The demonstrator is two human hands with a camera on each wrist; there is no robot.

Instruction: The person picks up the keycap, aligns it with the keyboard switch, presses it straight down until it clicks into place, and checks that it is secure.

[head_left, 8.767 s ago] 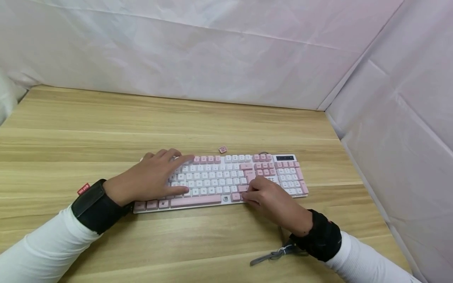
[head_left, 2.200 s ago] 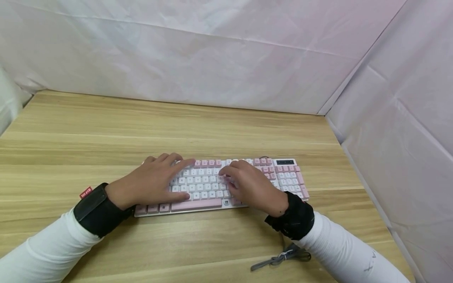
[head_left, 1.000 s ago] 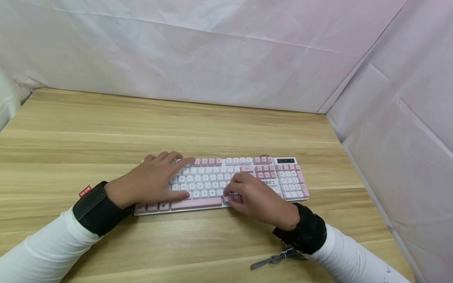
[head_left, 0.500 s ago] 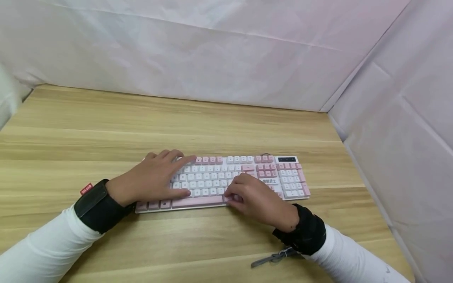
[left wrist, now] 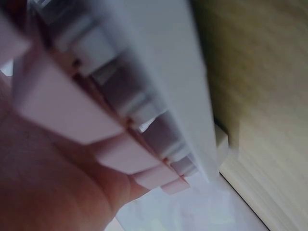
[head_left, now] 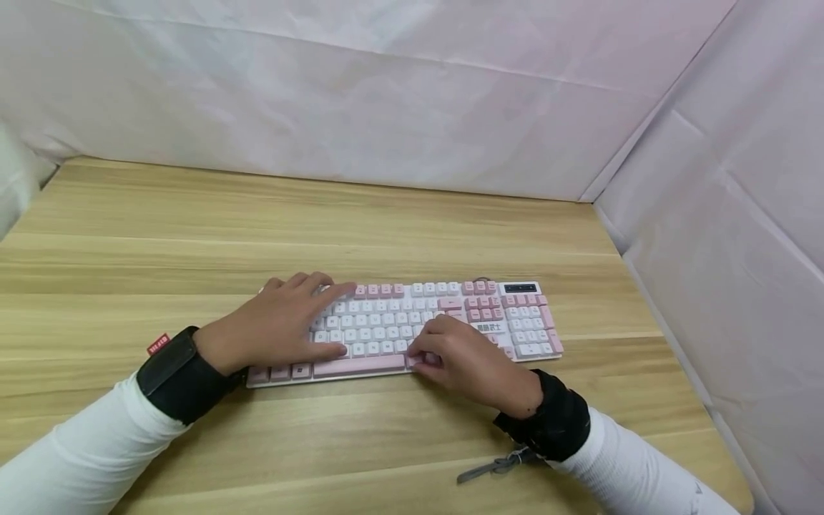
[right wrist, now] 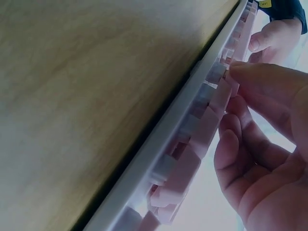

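A pink and white keyboard (head_left: 378, 333) lies on the wooden table. My left hand (head_left: 277, 325) rests over its left end with fingers spread, the thumb across the lower letter keys. In the left wrist view, the palm (left wrist: 53, 187) is beside the front row of pink keys (left wrist: 62, 103). Just right of the long pink space bar (head_left: 358, 366), my right hand (head_left: 473, 365) bends over the front row. Its thumb and fingers pinch a pink keycap (right wrist: 234, 86) in that row, as the right wrist view shows. The right hand hides the keys beneath it.
A tied grey cable (head_left: 496, 468) lies on the table in front of the keyboard, partly under the right wrist's black band (head_left: 553, 422). Pale cloth walls (head_left: 322, 93) border the table at the back and right.
The loose pink keycap behind the keyboard was picked up by my right hand, carried over the keys and brought down to the bare slot beside the space bar. My left hand stays put.
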